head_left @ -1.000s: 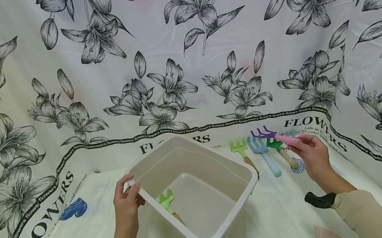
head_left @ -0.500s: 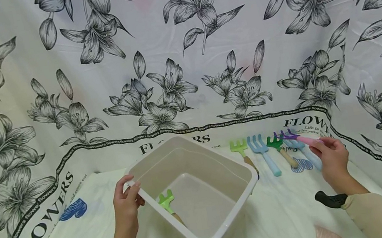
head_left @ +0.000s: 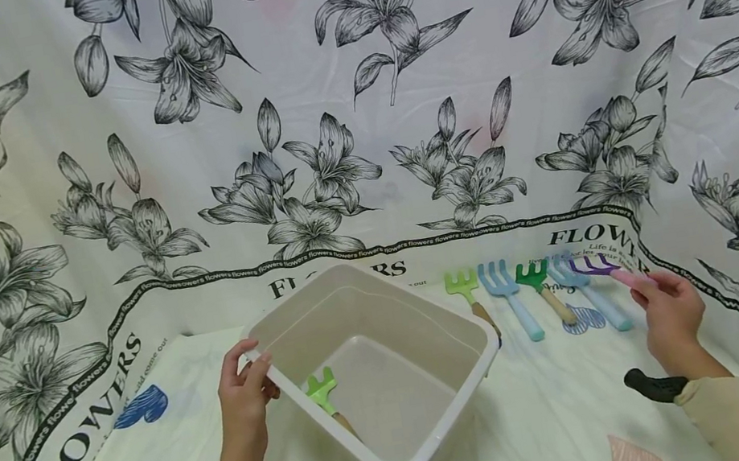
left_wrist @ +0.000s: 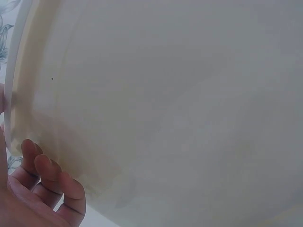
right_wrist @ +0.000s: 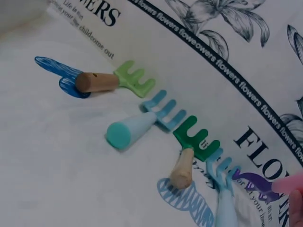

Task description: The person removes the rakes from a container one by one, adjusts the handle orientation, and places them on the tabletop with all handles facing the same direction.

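My left hand (head_left: pixel 242 390) grips the left rim of a beige plastic basin (head_left: pixel 400 368), which is tilted toward me. In the left wrist view its fingers (left_wrist: pixel 49 172) curl under the rim against the outer wall. A light green hand rake (head_left: pixel 323 389) with a wooden handle lies inside the basin. My right hand (head_left: pixel 673 314) pinches the pink handle of a purple hand rake (head_left: pixel 594 266), at the right end of a row of rakes. In the right wrist view the purple prongs (right_wrist: pixel 258 185) lie close to a light blue rake (right_wrist: pixel 226 203); whether they touch is unclear.
The row on the white cloth (head_left: pixel 554 412) also holds a light green rake (head_left: pixel 463 286), another light blue rake (head_left: pixel 518 307) and a dark green rake (head_left: pixel 547 290). Behind them rises a flower-printed curtain (head_left: pixel 313 68). The basin stands left of the row.
My right hand has moved to the right with the purple rake, past the dark green one and over to the right of the second light blue rake. The left hand and basin stay put.
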`<state>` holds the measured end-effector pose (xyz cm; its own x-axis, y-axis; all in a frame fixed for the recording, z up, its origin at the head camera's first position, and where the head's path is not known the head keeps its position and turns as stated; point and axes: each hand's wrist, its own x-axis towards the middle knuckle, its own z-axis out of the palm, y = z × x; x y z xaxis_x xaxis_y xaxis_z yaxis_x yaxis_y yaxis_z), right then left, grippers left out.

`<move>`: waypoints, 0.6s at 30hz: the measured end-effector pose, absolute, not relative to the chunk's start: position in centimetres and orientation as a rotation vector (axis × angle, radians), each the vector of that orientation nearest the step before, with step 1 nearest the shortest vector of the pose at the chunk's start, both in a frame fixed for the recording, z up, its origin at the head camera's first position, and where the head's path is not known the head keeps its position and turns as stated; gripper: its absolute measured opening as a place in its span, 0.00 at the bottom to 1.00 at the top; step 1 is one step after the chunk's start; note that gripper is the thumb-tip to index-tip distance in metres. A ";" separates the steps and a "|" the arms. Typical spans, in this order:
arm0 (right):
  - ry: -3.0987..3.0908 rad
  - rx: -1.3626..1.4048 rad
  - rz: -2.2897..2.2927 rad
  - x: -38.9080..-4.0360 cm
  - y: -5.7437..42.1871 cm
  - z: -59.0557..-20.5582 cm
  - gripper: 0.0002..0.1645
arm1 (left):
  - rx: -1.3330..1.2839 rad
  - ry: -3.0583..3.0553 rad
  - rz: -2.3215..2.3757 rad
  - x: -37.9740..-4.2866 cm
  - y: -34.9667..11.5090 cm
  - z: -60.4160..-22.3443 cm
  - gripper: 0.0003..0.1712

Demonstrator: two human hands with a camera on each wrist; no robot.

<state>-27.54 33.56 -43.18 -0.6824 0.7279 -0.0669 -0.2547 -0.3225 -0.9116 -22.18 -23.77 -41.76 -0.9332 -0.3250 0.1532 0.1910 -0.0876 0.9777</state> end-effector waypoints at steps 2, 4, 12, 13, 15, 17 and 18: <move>-1.284 -0.654 2.045 -27.5 34.0 -43.5 0.18 | 0.149 -1.845 -2.094 -22.2 -23.8 -41.7 0.18; -1.288 -0.649 2.037 -27.7 34.7 -44.3 0.19 | 0.154 -1.840 -2.104 -22.2 -23.8 -41.7 0.19; -1.345 -0.751 1.978 -28.2 37.3 -46.8 0.17 | 0.193 -1.863 -2.087 -22.3 -23.7 -41.7 0.18; -1.354 -0.760 1.976 -28.1 37.5 -47.0 0.16 | 0.196 -1.866 -2.086 -22.3 -23.7 -41.6 0.19; -1.414 -0.811 1.957 -27.5 37.4 -46.5 0.15 | 0.209 -1.873 -2.079 -22.3 -23.8 -41.6 0.18; -1.515 -0.846 1.910 -27.3 37.9 -46.8 0.14 | 0.204 -1.874 -2.080 -22.3 -23.7 -41.6 0.18; -1.591 -0.872 1.868 -27.2 38.2 -46.9 0.13 | 0.201 -1.875 -2.080 -22.3 -23.7 -41.6 0.18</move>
